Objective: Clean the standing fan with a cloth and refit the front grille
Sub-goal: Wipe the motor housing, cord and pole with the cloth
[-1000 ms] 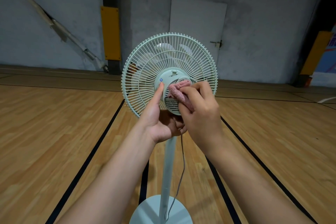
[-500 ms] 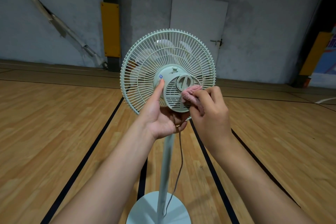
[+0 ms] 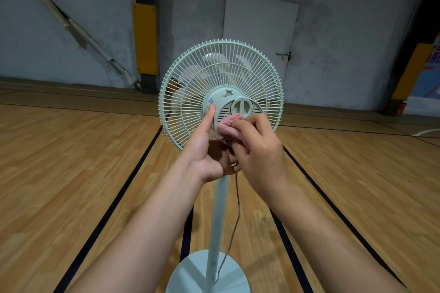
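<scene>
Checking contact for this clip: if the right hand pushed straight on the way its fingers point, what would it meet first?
The right hand grips the pink cloth, already against the motor housing; pushed on, cloth and housing come first, probably.

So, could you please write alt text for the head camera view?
A right hand presses a bunched pink cloth against the pale green standing fan's motor housing, while the left hand steadies it, thumb up. The fan stands on a wooden floor.
</scene>
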Demonstrator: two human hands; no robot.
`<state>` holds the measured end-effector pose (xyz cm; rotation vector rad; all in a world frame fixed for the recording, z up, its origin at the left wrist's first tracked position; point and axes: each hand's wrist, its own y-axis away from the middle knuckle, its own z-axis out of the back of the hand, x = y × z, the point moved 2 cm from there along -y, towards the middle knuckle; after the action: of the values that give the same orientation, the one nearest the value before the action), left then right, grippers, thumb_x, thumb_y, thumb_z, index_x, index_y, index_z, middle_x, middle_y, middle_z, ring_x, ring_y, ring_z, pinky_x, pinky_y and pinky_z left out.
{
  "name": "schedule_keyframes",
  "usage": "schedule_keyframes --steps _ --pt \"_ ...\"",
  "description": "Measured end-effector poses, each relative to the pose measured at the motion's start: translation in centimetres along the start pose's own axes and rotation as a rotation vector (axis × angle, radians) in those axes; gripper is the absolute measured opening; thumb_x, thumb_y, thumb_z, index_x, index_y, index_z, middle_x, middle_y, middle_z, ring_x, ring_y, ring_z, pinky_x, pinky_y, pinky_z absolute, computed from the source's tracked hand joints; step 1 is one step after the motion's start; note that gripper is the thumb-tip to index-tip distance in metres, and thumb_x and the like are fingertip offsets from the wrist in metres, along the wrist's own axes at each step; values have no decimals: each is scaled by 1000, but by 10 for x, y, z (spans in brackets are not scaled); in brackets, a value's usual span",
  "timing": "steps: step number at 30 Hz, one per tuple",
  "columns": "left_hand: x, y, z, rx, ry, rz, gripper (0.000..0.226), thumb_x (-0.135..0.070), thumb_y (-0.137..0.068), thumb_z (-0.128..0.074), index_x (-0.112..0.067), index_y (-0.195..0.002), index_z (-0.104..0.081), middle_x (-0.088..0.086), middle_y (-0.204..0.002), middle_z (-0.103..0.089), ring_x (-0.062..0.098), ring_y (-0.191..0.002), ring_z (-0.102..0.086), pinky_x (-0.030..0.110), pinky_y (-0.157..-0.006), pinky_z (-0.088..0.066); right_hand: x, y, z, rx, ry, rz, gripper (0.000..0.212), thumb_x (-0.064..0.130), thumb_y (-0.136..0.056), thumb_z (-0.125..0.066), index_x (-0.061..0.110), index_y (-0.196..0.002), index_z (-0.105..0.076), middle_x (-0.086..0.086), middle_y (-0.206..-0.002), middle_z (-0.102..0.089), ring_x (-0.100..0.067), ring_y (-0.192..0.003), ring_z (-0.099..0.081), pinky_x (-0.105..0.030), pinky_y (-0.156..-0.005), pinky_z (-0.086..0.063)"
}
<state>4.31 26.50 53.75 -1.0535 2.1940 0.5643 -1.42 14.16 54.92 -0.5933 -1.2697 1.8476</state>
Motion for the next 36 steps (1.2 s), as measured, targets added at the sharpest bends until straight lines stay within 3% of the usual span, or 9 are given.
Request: schedule_keyframes --steps 2,5,11,13,16,19,22,26,36 --pt "1 2 -1 -27 5 15 79 -80 -79 -73 -15 -123 -81 10 -138 -71 28 -131 -65 46 -117 -42 -9 2 8 -9 30 -21 32 -5 -87 -71 6 -118 -72 -7 -102 -52 -20 -84 -55 -43 -64 -54" --pt "2 2 -3 -48 -35 5 92 -84 -77 -70 -16 -139 -71 11 -141 -69 27 -124 -69 43 -118 -37 -22 4 20 -39 63 -73 31 1 -91 -74 10 -120 -74 -5 -102 -53 -18 -83 -55 -41 -64 -54" --pt "8 0 -7 -49 -29 11 87 -84 -73 -71 -16 -128 -75 9 -128 -76 27 -115 -73 42 -118 -38 -20 8 21 -93 61 -123 31 6 -92 -68 15 -122 -72 2 -106 -51 -8 -86 -54 -23 -70 -52" --pt "10 -1 -8 -29 0 15 86 -83 -77 -71 -14 -130 -75 9 -130 -75 27 -122 -70 43 -117 -41 -14 9 14 -94 20 -132 30 11 -93 -65 15 -122 -72 1 -107 -54 -10 -89 -59 -29 -71 -56" --pt "8 -3 -8 10 92 3 71 -75 -81 -76 -12 -114 -81 -2 -110 -74 17 -98 -72 38 -100 -57 2 9 1 -19 -24 -102 35 3 -89 -66 12 -122 -71 0 -109 -55 -12 -92 -59 -33 -76 -56" --pt "5 -2 -7 36 125 -28 59 -68 -86 -77 -13 -107 -81 -8 -113 -68 8 -108 -65 33 -110 -52 13 8 -8 38 -23 -57 36 -1 -87 -66 9 -121 -69 -2 -108 -54 -17 -89 -57 -35 -72 -54" --pt "3 1 -6 79 100 -11 64 -72 -88 -71 -13 -107 -82 -1 -89 -78 17 -74 -77 42 -82 -66 7 8 -4 81 -20 -24 36 -2 -87 -67 7 -122 -70 -5 -106 -53 -20 -88 -57 -41 -69 -55" --pt "5 2 -4 20 9 9 86 -83 -82 -65 -16 -134 -75 7 -121 -77 26 -104 -72 42 -114 -44 -12 9 15 24 38 -64 29 3 -91 -69 10 -119 -72 0 -103 -50 -15 -85 -55 -38 -66 -56" --pt "12 -2 -11 13 59 6 92 -82 -81 -69 -16 -144 -67 4 -128 -74 23 -109 -70 45 -120 -39 -13 20 12 13 46 -173 30 5 -87 -73 13 -115 -74 0 -101 -54 -12 -82 -55 -33 -64 -53"
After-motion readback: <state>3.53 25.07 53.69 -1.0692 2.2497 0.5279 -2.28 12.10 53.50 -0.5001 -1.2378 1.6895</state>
